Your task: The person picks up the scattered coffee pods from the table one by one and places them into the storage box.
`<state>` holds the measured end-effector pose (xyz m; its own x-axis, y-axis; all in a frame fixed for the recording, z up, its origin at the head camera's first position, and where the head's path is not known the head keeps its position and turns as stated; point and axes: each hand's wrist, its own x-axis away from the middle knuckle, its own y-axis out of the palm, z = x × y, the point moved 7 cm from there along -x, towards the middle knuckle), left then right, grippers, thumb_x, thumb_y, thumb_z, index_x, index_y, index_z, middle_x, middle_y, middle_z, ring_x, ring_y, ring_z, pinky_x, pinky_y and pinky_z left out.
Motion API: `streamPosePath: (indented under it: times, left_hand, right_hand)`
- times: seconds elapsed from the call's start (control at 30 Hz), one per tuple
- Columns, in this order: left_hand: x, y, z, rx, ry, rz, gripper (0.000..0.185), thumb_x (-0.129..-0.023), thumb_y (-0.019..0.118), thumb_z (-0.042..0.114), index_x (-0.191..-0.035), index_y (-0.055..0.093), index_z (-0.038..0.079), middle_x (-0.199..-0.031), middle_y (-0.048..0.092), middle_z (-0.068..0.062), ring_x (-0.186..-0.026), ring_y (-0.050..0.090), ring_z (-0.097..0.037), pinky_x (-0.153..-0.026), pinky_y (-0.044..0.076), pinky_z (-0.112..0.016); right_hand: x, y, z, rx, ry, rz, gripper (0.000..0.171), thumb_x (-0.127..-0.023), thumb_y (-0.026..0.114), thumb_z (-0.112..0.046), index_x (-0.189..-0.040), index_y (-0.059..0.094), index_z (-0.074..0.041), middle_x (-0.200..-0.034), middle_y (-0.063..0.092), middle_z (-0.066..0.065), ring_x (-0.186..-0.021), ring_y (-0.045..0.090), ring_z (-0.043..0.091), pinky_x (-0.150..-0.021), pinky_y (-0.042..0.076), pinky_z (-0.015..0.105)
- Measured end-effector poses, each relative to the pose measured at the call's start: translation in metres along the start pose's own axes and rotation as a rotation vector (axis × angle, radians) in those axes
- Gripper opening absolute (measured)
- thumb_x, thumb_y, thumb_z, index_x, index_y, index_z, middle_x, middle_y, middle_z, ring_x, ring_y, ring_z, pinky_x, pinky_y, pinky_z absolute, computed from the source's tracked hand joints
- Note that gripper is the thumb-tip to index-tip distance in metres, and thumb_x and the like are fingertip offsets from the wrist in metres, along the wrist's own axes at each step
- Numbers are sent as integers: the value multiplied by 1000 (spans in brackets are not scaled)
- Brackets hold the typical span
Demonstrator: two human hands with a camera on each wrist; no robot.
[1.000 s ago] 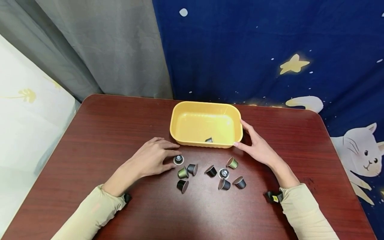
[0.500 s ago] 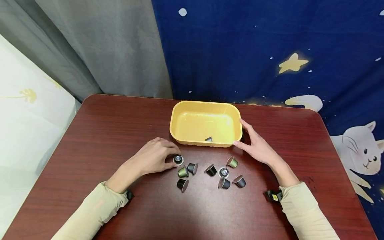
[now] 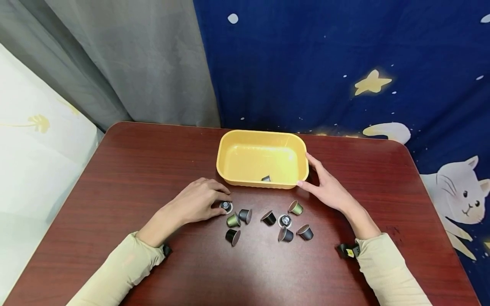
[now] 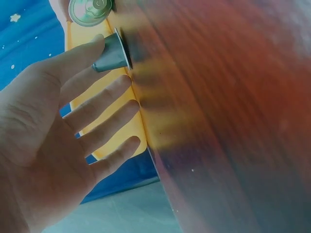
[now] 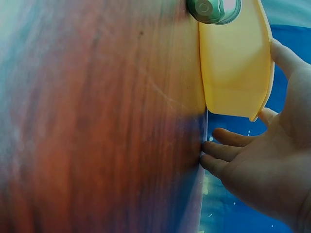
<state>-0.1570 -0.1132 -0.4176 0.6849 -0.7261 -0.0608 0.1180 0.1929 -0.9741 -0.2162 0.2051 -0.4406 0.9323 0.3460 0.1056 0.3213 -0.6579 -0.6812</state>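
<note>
A dark coffee capsule (image 3: 226, 205) stands rim-down on the table. My left hand (image 3: 200, 199) pinches it between thumb and index finger, while the other fingers stay extended, as the left wrist view (image 4: 112, 54) shows. To the right, my right hand (image 3: 328, 187) touches the right end of a yellow bin (image 3: 264, 184) with thumb and index finger, its remaining fingers held off the bin. One grey capsule (image 3: 266, 178) is partly visible inside. Close to my left hand lie a green capsule (image 3: 233, 219), a dark grey capsule (image 3: 246, 216) and a black capsule (image 3: 232, 236).
Right of centre is another loose group: a black capsule (image 3: 269, 218), an upright capsule (image 3: 285, 220), a green capsule (image 3: 296, 207) and two grey ones, one of them a tilted capsule (image 3: 305, 232). Curtains hang behind the far edge of the brown table (image 3: 160, 148).
My left fingers have closed in on the upright dark capsule, which has shifted slightly left. My right hand and the yellow bin have stayed in place.
</note>
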Motion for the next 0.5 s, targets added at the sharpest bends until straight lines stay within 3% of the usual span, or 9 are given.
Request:
streamPosePath:
  times: [0.27, 0.5]
  left_hand:
    - [2, -3, 2, 14, 16, 23, 28, -86, 77, 35, -111, 77, 23, -118, 68, 5, -115, 60, -19, -99, 43, -43]
    - [6, -15, 6, 18, 58, 94, 29, -84, 78, 35, -111, 77, 22, -120, 68, 6, -117, 60, -18, -100, 42, -42]
  right_hand:
    - [1, 0, 2, 11, 16, -8, 91, -90, 67, -54, -158, 8, -41, -163, 22, -1, -148, 22, 25, -114, 24, 59]
    - [1, 0, 0, -1, 11, -5, 90, -90, 67, -52, -158, 8, -42, -163, 23, -1, -148, 22, 24, -114, 23, 58]
